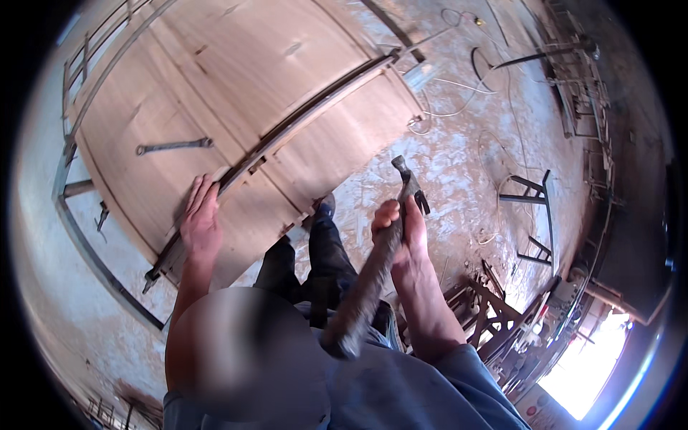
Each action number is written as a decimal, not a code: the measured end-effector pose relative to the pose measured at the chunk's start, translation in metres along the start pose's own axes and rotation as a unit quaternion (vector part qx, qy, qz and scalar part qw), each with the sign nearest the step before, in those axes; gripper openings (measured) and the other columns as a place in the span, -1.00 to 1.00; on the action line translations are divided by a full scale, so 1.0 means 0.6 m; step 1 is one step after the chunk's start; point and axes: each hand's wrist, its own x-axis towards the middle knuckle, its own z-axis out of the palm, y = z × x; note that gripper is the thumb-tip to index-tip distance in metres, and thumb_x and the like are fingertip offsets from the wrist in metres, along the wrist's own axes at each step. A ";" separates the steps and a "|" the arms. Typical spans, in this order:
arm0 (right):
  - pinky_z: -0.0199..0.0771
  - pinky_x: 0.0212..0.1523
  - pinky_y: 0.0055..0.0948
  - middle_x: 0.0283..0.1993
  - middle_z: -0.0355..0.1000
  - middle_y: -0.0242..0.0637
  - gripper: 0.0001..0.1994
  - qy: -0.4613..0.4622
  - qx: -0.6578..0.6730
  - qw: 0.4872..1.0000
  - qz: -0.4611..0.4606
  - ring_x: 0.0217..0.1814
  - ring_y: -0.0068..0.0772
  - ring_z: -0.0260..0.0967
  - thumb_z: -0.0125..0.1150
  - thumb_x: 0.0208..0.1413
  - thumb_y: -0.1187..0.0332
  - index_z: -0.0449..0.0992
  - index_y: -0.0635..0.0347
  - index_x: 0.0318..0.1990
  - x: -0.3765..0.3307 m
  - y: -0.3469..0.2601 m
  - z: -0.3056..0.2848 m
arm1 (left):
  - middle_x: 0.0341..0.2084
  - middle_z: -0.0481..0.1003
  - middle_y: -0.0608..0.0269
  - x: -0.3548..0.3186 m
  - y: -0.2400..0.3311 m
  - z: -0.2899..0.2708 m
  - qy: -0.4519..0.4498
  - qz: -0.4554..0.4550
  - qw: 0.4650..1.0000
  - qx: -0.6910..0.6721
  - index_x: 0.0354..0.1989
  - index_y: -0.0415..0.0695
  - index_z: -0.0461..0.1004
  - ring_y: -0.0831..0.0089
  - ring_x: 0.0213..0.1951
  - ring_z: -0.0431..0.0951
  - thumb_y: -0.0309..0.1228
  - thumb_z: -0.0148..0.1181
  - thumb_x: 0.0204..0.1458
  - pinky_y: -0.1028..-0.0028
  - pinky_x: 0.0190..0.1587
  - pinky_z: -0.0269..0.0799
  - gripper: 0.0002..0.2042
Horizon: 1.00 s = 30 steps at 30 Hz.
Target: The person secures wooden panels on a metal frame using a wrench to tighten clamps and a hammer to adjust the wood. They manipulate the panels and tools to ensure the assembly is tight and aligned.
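A pale, scuffed concrete floor (455, 172) spreads beneath everything. Over it, ahead and to the person's left, lies a broad light-brown wooden panelled piece (244, 79), set slantwise in view, with the person's shoes and dark trousers just beside its near edge. A grey metal tube frame (107, 266) borders its left side. A long, dark, straight bar (326, 97) runs diagonally across the wood, parting the wide far section from the narrower near one. Well apart on the right, a black metal frame with short angled legs (551, 222) lies on the floor.

A claw hammer with a dark metal head and a thick, rough brown handle (373, 276) is held in the air to the right of the wood, head pointing away from the body. The right hand (412, 240) is closed round the handle just below the head. The left hand (202, 226) rests over the bar at the wood's left part, fingers extended and close together, gripping nothing that shows. Near those fingertips, a grey metal spanner (174, 145) lies flat on the far section.
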 end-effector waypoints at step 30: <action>0.35 -0.55 -0.40 -0.51 0.26 -0.37 -0.60 -0.030 -0.028 0.999 0.027 -0.55 -0.45 0.25 -0.21 0.37 -0.03 0.25 0.11 -0.33 0.046 -0.078 0.046 | 0.14 0.43 0.03 0.005 0.004 0.000 0.034 0.035 0.999 0.000 0.01 -0.30 0.49 0.07 0.25 0.34 -0.62 0.02 0.08 0.23 0.29 0.23 -0.69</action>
